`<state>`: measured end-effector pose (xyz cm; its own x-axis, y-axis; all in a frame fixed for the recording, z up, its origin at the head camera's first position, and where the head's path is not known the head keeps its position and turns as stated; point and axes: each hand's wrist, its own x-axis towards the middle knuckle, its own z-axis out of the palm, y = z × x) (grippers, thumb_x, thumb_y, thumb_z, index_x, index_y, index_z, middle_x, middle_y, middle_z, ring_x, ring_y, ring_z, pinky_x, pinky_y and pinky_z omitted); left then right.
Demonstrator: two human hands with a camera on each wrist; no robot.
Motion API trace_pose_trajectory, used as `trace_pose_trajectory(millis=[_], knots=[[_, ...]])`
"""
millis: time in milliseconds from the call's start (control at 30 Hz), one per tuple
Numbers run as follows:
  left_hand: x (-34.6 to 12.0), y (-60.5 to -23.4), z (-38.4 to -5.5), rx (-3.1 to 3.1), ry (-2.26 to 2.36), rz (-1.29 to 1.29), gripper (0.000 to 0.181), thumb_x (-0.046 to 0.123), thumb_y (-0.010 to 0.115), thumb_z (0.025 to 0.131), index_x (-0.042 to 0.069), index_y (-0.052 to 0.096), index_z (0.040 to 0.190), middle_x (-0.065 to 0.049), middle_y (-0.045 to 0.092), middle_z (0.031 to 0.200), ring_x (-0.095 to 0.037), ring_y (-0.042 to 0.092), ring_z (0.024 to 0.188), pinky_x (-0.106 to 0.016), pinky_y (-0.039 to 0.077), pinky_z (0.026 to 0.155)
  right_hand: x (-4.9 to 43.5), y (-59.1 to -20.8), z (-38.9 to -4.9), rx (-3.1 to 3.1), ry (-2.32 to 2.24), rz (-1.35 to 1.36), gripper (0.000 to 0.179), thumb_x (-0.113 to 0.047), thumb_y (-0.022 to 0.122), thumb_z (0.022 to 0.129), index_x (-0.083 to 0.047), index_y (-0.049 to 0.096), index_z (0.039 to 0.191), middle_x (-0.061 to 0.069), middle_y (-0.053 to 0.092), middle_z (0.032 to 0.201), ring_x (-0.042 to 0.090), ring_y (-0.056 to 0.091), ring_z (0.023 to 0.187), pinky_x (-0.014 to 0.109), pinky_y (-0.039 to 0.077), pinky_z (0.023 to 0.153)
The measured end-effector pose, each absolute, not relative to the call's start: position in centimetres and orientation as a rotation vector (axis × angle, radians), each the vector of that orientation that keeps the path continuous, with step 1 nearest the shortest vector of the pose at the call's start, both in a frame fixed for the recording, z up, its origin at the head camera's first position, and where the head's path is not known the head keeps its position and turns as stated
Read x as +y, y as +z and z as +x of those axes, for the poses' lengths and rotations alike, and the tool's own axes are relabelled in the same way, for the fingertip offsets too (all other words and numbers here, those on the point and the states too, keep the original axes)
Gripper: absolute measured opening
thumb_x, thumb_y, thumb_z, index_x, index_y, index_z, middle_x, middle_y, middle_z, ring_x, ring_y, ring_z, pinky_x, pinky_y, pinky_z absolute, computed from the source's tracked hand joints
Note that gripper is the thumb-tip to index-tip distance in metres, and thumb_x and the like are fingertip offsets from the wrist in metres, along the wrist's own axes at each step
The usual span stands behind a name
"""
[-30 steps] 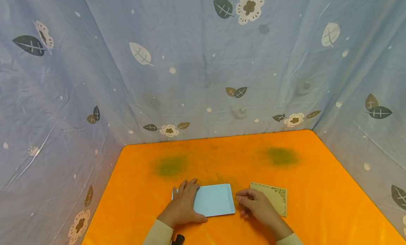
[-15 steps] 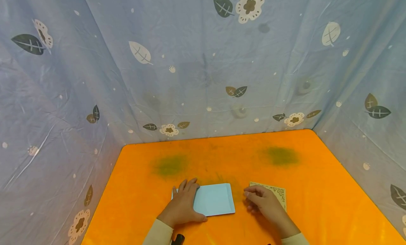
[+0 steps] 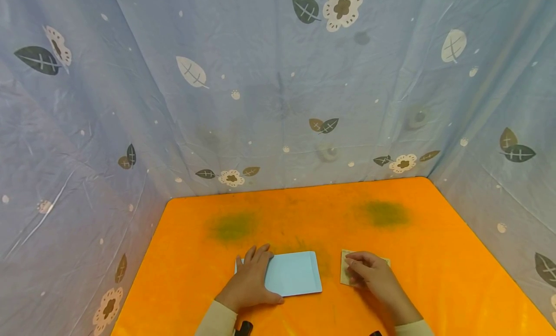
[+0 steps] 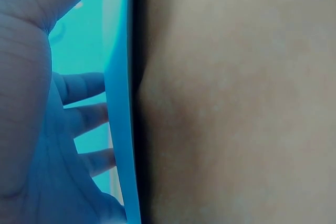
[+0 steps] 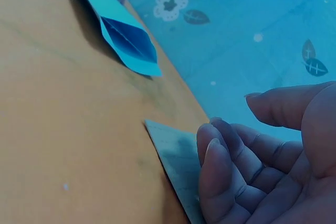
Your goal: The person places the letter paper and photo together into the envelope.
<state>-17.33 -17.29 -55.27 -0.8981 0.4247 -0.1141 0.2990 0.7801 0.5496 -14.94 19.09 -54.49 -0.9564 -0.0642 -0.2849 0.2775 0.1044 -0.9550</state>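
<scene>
A light blue envelope (image 3: 293, 274) lies on the orange table, its flap end toward the right. My left hand (image 3: 251, 284) grips its left part, thumb at the near edge and fingertips at the far edge. In the right wrist view the mouth of the envelope (image 5: 128, 45) gapes. A tan card (image 3: 344, 269) with a printed border lies to the right, mostly covered by my right hand (image 3: 375, 278). That hand is over the card, fingers loosely bent and thumb apart from them; in the right wrist view the fingertips (image 5: 214, 166) overlap the card (image 5: 176, 156).
The orange table (image 3: 295, 220) has two dark greenish patches toward the back. A blue curtain (image 3: 260, 94) with leaf and flower prints stands around its back and sides. Dark camera parts (image 3: 245, 328) show by the wrists.
My right hand has moved right, away from the envelope's mouth and over the card, covering more of it. The left hand and the envelope have stayed in place.
</scene>
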Motion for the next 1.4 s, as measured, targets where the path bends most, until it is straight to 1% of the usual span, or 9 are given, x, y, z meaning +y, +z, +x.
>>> trace_pose_trajectory(millis=[233,433,600,733,1100,1400], knots=[[-17.4,-55.4,-17.4,2.733,0.792,0.57,0.115,0.07,0.093,0.072,0.012,0.048,0.16,-0.012,0.027,0.176,-0.054,0.019,0.157,-0.089,0.009,0.111,19.8,-54.2,-14.9,2.153,-1.919,0.33,0.04,-0.026,0.068,0.111,0.004,0.066,0.139,0.014,0.073,0.107,0.03,0.07,0.088,0.037,0.063,0.07],[-17.4,-55.4,-17.4,2.736,0.797,0.577,0.115,0.07,0.093,0.072,0.012,0.048,0.16,-0.012,0.027,0.176,-0.053,0.019,0.158,-0.09,0.009,0.111,20.7,-54.4,-15.1,2.159,-1.913,0.407,0.045,-0.031,0.07,0.11,0.002,0.067,0.139,0.011,0.073,0.105,0.028,0.069,0.088,0.037,0.062,0.068],[-17.4,-55.5,-17.4,2.736,0.792,0.579,0.115,0.07,0.093,0.072,0.012,0.048,0.16,-0.012,0.027,0.176,-0.053,0.019,0.158,-0.09,0.008,0.111,21.6,-54.5,-14.9,2.201,-1.882,0.45,0.048,-0.034,0.072,0.109,0.001,0.067,0.141,0.009,0.074,0.108,0.026,0.069,0.092,0.037,0.061,0.071],[-17.4,-55.5,-17.5,2.741,0.786,0.58,0.115,0.071,0.093,0.072,0.012,0.048,0.16,-0.011,0.027,0.176,-0.053,0.018,0.158,-0.089,0.009,0.111,22.2,-54.4,-15.0,2.267,-1.845,0.448,0.05,-0.034,0.071,0.109,0.003,0.066,0.142,0.009,0.074,0.114,0.024,0.069,0.096,0.036,0.062,0.075],[-17.5,-55.6,-17.5,2.754,0.772,0.588,0.116,0.073,0.091,0.071,0.012,0.049,0.16,-0.011,0.027,0.176,-0.052,0.019,0.158,-0.089,0.01,0.111,23.9,-54.5,-15.1,2.284,-1.824,0.466,0.053,-0.034,0.066,0.113,0.005,0.059,0.149,0.011,0.072,0.124,0.024,0.068,0.104,0.037,0.061,0.081],[-17.4,-55.7,-17.4,2.759,0.779,0.584,0.115,0.072,0.092,0.071,0.012,0.049,0.159,-0.011,0.027,0.176,-0.053,0.019,0.158,-0.089,0.009,0.112,25.3,-54.5,-14.9,2.312,-1.803,0.528,0.056,-0.033,0.061,0.115,0.007,0.052,0.152,0.019,0.065,0.136,0.024,0.065,0.108,0.035,0.062,0.082]])
